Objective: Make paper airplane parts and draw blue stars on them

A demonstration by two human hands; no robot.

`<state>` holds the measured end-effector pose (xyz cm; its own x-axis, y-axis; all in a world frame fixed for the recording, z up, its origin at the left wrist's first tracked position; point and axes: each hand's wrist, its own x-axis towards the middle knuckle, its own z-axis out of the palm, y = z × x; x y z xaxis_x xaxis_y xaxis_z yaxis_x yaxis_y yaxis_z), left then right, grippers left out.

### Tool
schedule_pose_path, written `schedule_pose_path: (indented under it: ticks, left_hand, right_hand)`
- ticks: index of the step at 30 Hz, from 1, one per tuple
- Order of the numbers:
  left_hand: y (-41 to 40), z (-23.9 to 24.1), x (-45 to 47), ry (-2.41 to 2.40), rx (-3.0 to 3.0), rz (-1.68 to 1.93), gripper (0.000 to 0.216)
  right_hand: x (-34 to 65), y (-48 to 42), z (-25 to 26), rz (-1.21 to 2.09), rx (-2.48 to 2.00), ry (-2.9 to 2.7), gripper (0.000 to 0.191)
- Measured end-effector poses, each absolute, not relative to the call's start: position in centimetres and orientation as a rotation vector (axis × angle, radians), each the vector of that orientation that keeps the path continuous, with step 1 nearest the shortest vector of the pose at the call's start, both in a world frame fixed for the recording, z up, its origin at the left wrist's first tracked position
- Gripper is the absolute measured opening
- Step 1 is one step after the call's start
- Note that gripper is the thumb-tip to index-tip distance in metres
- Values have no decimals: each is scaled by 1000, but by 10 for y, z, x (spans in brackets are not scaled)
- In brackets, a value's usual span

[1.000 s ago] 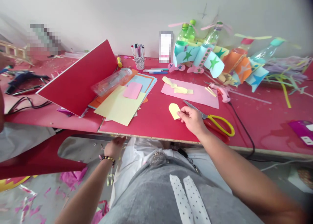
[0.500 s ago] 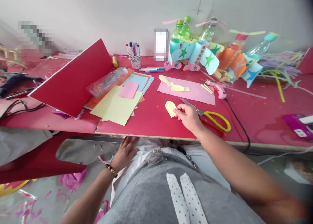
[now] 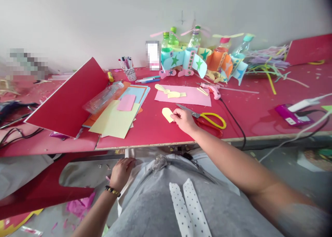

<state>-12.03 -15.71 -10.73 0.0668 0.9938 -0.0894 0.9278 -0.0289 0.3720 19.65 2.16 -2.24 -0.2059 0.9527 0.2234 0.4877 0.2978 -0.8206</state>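
My right hand (image 3: 184, 120) pinches the lower right edge of a small pale yellow paper piece (image 3: 167, 114) with one rounded end, low over the red tabletop. Scissors (image 3: 211, 119) with one yellow and one red handle lie just right of that hand, blades partly behind its fingers. A pink paper strip (image 3: 198, 99) lies beyond, bearing a yellow paper propeller (image 3: 169, 93) and small pale sticks (image 3: 202, 91). Below the table edge, my left hand (image 3: 121, 173) rests on my lap, fingers loosely extended and nothing visible in them.
Stacked coloured paper (image 3: 114, 121) and a clear plastic bottle (image 3: 103, 98) lie left, beside a leaning red board (image 3: 70, 98). A pink glue gun (image 3: 213, 91), its black cord, and a purple power strip (image 3: 293, 115) are right. Decorated bottle planes (image 3: 192, 60) stand behind, near a pen cup (image 3: 129, 73).
The view has swung to the right, so the table things appear further left. My right hand keeps its pinch on the yellow paper piece. My left hand has shifted slightly on my lap.
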Motion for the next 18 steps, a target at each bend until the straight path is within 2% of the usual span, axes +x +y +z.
schedule_pose_path:
  ticks: [18]
  left_hand:
    - [-143, -133, -119, 2009, 2004, 205, 36]
  right_hand:
    - [198, 25, -25, 770, -1278, -1819, 24]
